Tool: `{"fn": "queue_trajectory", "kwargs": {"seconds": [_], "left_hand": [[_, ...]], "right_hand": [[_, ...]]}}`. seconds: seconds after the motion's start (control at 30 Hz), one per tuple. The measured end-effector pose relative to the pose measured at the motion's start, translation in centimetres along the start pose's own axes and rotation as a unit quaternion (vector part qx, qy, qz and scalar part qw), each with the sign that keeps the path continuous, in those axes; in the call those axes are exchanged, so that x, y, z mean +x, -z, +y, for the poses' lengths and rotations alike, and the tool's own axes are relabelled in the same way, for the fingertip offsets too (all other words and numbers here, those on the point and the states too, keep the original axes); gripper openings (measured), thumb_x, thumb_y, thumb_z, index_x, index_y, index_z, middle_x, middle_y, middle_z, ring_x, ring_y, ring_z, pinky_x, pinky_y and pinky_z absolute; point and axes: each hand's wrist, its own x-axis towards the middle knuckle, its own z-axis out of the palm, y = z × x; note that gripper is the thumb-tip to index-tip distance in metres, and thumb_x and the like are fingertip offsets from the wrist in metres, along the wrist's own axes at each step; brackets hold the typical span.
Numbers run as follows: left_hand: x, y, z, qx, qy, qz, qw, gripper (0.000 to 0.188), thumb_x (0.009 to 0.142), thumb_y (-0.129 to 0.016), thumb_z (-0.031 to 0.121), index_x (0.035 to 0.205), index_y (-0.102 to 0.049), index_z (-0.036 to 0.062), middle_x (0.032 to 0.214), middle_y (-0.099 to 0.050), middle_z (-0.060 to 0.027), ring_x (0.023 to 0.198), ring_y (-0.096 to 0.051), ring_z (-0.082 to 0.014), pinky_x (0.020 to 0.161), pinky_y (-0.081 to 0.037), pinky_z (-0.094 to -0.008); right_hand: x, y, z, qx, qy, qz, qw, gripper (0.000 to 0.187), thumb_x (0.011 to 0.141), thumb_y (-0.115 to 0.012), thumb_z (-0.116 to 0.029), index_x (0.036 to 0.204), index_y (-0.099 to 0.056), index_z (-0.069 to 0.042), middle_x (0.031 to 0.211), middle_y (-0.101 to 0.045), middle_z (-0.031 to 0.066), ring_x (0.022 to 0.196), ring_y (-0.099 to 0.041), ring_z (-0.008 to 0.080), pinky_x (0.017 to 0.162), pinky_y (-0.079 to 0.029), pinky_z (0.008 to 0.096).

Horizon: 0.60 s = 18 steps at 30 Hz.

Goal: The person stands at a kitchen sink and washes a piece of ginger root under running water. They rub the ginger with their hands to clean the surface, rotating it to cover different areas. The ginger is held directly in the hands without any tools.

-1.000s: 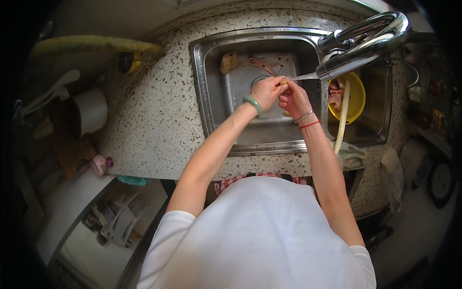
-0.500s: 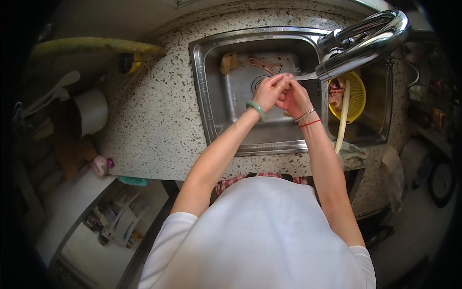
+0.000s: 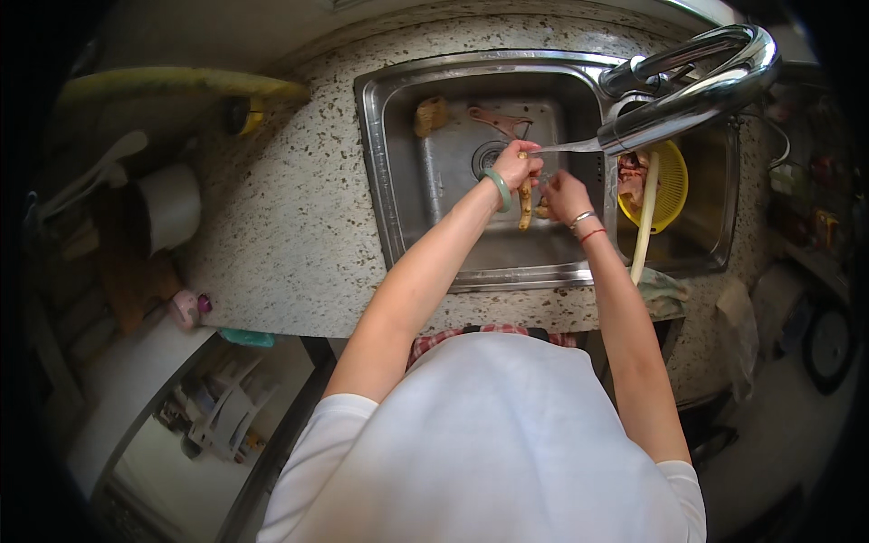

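Over the large basin of the steel sink (image 3: pixel 398 213), my left hand (image 3: pixel 516 167) is closed on a slender yellow-brown root piece (image 3: pixel 525 206) with dark spots, which hangs down from the fingers. Water from the faucet (image 3: pixel 670 107) runs onto this hand. To the right and slightly nearer, my right hand (image 3: pixel 567 195) has its fingers curled together; what they may hold is hidden. A small brownish bit (image 3: pixel 543 208) shows beside its fingertips. Beyond the hands, a pinkish peeler (image 3: pixel 501 121) lies on the basin floor, with a yellow-brown chunk (image 3: pixel 432 118) to its left.
In the smaller right basin stands a yellow strainer basket (image 3: pixel 672 185) holding raw meat pieces (image 3: pixel 632 178). A long pale stick (image 3: pixel 645 222) leans across its rim. A cloth (image 3: pixel 663 291) lies at the front edge. Speckled counter (image 3: pixel 281 217) extends left toward a pot (image 3: pixel 172 208).
My hands were together under the water; now they are apart, the right one drawn nearer and rightward. The root piece now shows below my left hand.
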Motion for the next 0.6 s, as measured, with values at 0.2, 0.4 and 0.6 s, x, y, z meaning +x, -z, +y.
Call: {"fn": "queue_trajectory", "kwargs": {"seconds": [0.2,0.4,0.6], "left_hand": [[-0.6,-0.2,0.7,-0.124,0.085,-0.034,0.988,0.038,0.092,-0.049,0.042,0.092,-0.049,0.0032,0.069,-0.05,-0.0044,0.061,-0.052,-0.0175,0.063,-0.051,-0.0359],[-0.1,1.9,0.8,-0.197,0.03,-0.088,0.976,0.051,0.091,-0.039,0.053,0.088,-0.053,0.0041,0.07,-0.051,-0.0055,0.064,-0.053,-0.018,0.062,-0.051,-0.0354],[-0.1,1.2,1.5,-0.124,-0.114,0.009,0.986,0.036,0.093,-0.047,0.037,0.105,-0.049,0.0033,0.086,-0.058,-0.0083,0.08,-0.058,-0.0205,0.073,-0.05,-0.0355]], "right_hand": [[-1.6,-3.4,2.1,-0.246,-0.033,-0.03,0.968,0.023,0.085,-0.049,-0.011,0.104,-0.06,-0.008,0.105,-0.059,0.0204,0.093,-0.06,0.0358,0.083,-0.049,0.0423],[-1.1,-2.0,1.2,0.071,0.01,-0.008,0.997,0.035,0.089,-0.05,-0.028,0.11,-0.06,-0.003,0.097,-0.064,0.0096,0.085,-0.064,0.0274,0.075,-0.05,0.0388],[-2.9,-0.3,-5.8,0.565,-0.001,-0.093,0.82,0.034,0.092,-0.051,-0.033,0.091,-0.06,-0.001,0.079,-0.062,0.0026,0.067,-0.059,0.0099,0.058,-0.045,0.025]]}}
